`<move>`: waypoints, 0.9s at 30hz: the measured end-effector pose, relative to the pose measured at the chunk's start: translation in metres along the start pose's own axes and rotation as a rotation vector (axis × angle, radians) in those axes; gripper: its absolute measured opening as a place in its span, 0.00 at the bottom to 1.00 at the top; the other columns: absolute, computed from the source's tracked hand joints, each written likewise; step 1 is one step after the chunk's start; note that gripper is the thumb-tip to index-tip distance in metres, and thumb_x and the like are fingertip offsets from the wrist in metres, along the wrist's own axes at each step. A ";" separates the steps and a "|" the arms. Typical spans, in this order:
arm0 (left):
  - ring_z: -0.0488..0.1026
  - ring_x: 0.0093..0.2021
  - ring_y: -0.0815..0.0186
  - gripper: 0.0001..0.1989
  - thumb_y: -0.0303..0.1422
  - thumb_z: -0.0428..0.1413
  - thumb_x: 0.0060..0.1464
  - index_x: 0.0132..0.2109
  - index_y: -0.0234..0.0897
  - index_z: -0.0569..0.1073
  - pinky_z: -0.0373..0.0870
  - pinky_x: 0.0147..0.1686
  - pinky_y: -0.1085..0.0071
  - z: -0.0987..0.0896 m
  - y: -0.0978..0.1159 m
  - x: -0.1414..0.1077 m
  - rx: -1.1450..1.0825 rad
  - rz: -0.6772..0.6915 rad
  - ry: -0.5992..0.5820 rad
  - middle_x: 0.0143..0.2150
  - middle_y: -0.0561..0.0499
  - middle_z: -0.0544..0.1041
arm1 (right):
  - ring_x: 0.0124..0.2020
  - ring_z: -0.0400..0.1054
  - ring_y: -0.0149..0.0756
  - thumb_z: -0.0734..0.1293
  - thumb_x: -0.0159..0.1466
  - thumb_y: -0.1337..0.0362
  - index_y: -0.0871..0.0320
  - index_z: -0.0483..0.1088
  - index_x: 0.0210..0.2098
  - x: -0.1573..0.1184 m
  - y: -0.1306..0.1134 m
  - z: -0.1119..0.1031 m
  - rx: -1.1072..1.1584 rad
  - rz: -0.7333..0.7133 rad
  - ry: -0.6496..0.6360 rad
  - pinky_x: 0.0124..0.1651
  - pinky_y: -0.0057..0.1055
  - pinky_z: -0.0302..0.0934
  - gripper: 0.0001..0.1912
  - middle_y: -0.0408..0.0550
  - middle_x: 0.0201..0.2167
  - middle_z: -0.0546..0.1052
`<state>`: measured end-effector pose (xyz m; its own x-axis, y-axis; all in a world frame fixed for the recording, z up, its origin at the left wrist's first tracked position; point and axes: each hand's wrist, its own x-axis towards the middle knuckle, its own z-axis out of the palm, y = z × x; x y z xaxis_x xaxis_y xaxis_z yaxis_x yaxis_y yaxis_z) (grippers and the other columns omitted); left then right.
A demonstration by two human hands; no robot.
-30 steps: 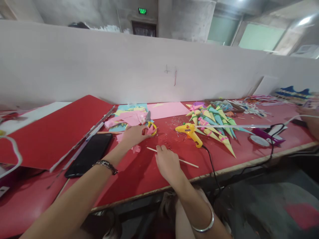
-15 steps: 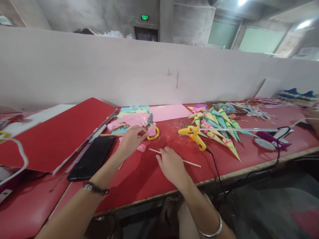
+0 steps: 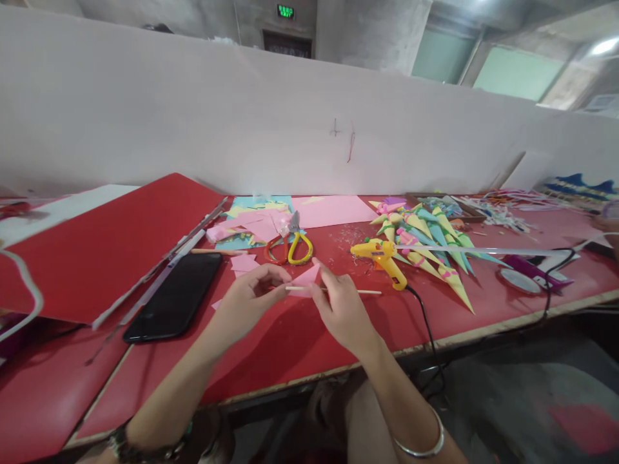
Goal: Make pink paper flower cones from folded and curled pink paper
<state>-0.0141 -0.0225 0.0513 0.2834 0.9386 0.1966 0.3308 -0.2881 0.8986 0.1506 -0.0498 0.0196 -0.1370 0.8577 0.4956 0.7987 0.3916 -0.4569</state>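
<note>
Meanwhile, at a craft desk (image 3: 290, 348) w/ red top: far left, a red board (image 3: 111, 251) and a black phone (image 3: 176, 296) lie flat. At center, the left hand (image 3: 246, 299) and right hand (image 3: 341, 309) meet just above the surface, both pinching a pink paper piece (image 3: 307, 277) against a thin wooden stick (image 3: 362, 292). Scissors (image 3: 290, 248) w/ red and yellow handles sit just behind, on paper scraps. To the right, a yellow glue gun (image 3: 382, 254) rests beside a pile of paper cones (image 3: 430, 241), cord trailing over the edge. Risk: paper may slip off the stick if either pinch loosens; the gun's tip, near the cones, could smear them. White partition (image 3: 193, 129) behind; bare concrete room beyond.
</note>
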 end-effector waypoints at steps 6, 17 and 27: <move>0.70 0.32 0.68 0.08 0.37 0.55 0.46 0.34 0.38 0.71 0.67 0.34 0.73 0.007 -0.003 -0.011 -0.104 -0.061 -0.064 0.31 0.54 0.74 | 0.28 0.65 0.32 0.54 0.67 0.61 0.58 0.68 0.28 -0.002 -0.001 -0.004 0.103 0.007 0.014 0.35 0.26 0.52 0.16 0.42 0.22 0.71; 0.73 0.30 0.65 0.09 0.37 0.53 0.48 0.33 0.36 0.73 0.69 0.30 0.73 0.018 -0.005 -0.020 0.133 0.046 -0.010 0.29 0.52 0.78 | 0.25 0.62 0.31 0.56 0.65 0.61 0.57 0.63 0.24 -0.002 -0.010 0.002 0.207 0.082 0.083 0.33 0.28 0.50 0.15 0.40 0.19 0.70; 0.74 0.29 0.66 0.11 0.35 0.50 0.51 0.33 0.35 0.74 0.68 0.30 0.75 0.013 -0.009 -0.021 0.132 0.107 -0.030 0.29 0.52 0.78 | 0.26 0.64 0.32 0.58 0.64 0.61 0.57 0.65 0.25 -0.004 -0.011 0.005 0.213 0.100 0.065 0.37 0.30 0.50 0.12 0.41 0.21 0.73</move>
<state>-0.0116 -0.0425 0.0336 0.3493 0.8958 0.2750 0.4122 -0.4104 0.8134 0.1395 -0.0556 0.0188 -0.0198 0.8749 0.4839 0.6641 0.3733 -0.6478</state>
